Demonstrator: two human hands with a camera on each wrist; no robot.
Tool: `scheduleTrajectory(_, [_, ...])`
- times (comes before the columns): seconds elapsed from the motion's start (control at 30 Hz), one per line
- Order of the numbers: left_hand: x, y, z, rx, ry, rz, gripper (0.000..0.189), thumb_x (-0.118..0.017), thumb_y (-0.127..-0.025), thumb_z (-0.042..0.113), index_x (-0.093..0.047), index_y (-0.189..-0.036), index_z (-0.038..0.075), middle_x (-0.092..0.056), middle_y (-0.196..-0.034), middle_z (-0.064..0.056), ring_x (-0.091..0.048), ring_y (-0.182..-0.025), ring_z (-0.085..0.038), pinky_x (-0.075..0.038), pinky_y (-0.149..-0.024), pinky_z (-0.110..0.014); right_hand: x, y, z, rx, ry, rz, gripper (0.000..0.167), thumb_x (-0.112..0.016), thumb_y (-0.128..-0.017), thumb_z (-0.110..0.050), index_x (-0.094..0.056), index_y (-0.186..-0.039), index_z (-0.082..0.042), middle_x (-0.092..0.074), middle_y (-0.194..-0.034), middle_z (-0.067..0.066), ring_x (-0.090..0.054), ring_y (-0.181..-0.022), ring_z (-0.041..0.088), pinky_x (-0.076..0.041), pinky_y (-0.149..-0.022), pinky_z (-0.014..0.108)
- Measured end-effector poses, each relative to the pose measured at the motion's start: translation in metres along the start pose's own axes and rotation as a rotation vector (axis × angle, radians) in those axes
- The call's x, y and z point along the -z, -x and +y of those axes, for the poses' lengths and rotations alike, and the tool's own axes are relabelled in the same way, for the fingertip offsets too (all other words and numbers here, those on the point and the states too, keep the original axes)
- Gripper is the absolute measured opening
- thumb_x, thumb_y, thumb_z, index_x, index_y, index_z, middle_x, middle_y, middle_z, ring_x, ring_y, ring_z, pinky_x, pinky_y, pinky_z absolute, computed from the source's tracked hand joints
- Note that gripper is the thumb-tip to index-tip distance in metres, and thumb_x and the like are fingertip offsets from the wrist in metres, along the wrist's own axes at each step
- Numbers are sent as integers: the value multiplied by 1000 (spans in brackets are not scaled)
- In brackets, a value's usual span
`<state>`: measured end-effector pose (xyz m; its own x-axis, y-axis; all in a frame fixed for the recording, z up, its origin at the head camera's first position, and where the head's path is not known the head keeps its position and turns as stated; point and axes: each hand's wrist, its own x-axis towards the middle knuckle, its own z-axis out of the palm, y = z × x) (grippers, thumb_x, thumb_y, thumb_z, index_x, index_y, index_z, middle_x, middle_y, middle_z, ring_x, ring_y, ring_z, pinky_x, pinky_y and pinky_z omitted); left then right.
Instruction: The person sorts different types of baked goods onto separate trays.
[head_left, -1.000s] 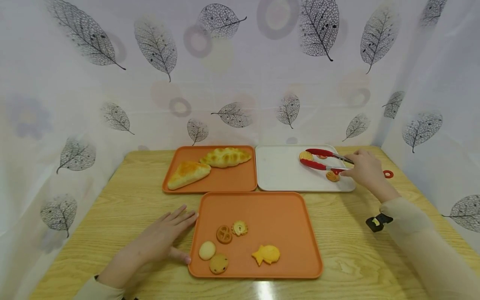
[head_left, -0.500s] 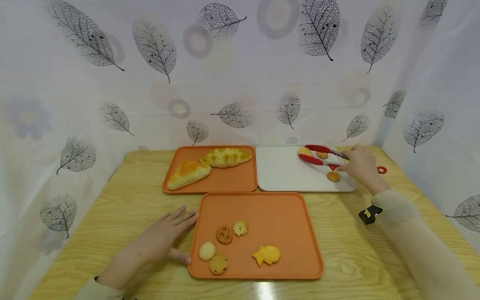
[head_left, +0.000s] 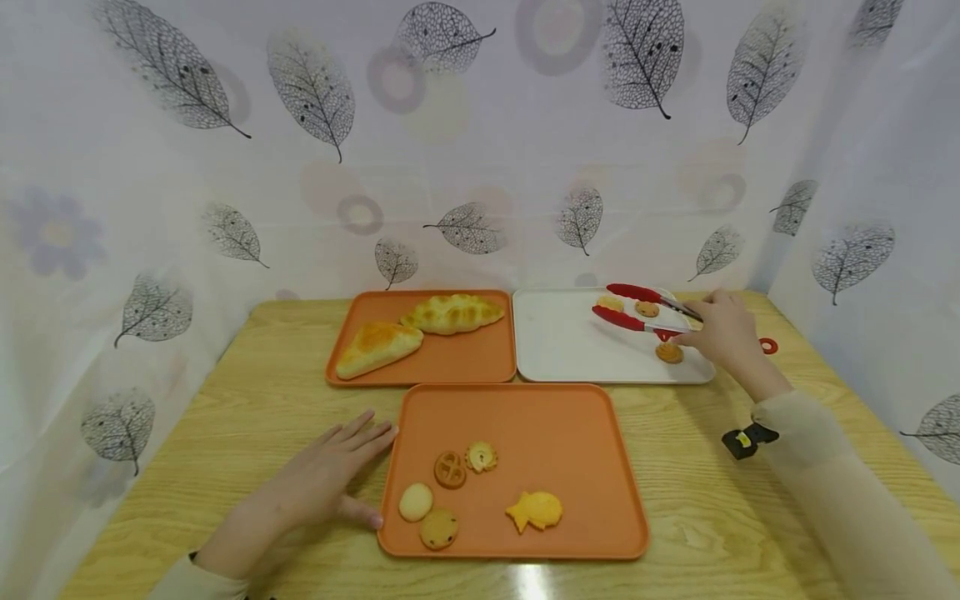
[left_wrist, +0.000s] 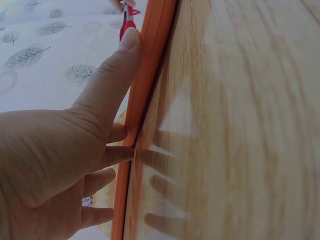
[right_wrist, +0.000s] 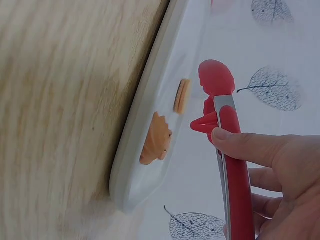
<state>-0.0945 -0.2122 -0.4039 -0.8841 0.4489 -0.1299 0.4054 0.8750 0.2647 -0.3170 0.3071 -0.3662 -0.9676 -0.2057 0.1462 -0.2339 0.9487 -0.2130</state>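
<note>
My right hand [head_left: 723, 333] grips red-and-steel tongs [right_wrist: 231, 135] over the white tray [head_left: 555, 342]; its thumb lies along the handle in the right wrist view. The tongs' red tips stand apart, above the tray surface. Between them in the head view show a pale round biscuit [head_left: 611, 302] and a cookie with dark spots [head_left: 647, 309]. A swirled cookie [head_left: 669, 352] lies nearer the tray's front right corner. My left hand [head_left: 318, 475] has its fingers spread, with fingertips and thumb [left_wrist: 112, 75] at the left rim of the near orange tray [head_left: 570, 417].
Several small biscuits, among them a pretzel-shaped one [head_left: 450, 470] and a fish-shaped one [head_left: 536, 510], lie on the near orange tray. Behind it, another orange tray [head_left: 465, 362] bears a triangular bread [head_left: 378, 348] and a braided loaf [head_left: 452, 314]. A leaf-printed curtain [head_left: 480, 167] surrounds the table.
My right hand has moved the tongs slightly left and back, and their tips now stand wider apart, higher over the white tray. My left hand has stayed in place.
</note>
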Motion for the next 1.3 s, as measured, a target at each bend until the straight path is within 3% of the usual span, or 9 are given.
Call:
scheduleTrajectory(0.3, [1,0,0,-10,-8,8,111,-56,-69,79,-32,-154,11,-34,-157,-14,-20,-149,-40,-27,-113,-65,6,38,-11,152,-47,115,63,-84,-74,-20,-60,-126,8,-53,-107,27,-45,-95,41,-38,-72,49])
scheduleTrajectory(0.63, [1,-2,-1,-7,-6,9,112,-56,-68,79,-32,-153,11,-35,-157,-13,-20,-149,-39,-27,-113,-65,7,82,-19,307,-66,255,60,-90,-61,-13,-68,-113,7,-57,-98,23,-48,-87,38,-36,-69,45])
scheduleTrajectory(0.87, [1,-1,0,-8,13,6,111,-57,-69,77,-32,-154,11,-34,-158,-14,-19,-149,-39,-27,-114,-64,1,105,-28,533,-98,352,62,-93,-44,-9,-74,-102,2,-60,-91,11,-49,-78,23,-38,-66,34])
scheduleTrajectory(1.0, [1,-1,0,-7,21,5,110,-58,-69,76,-31,-154,11,-33,-158,-13,-19,-149,-39,-27,-114,-64,0,116,-37,606,-134,335,65,-93,-42,-11,-74,-104,-3,-59,-93,4,-43,-80,13,-36,-66,27])
scheduleTrajectory(1.3, [0,-1,0,8,26,-6,111,-58,-68,77,-30,-154,12,-31,-159,-12,-17,-150,-37,-25,-115,-64,0,136,-53,648,-164,237,65,-94,-47,-18,-73,-109,-10,-57,-99,-3,-41,-89,7,-40,-68,25])
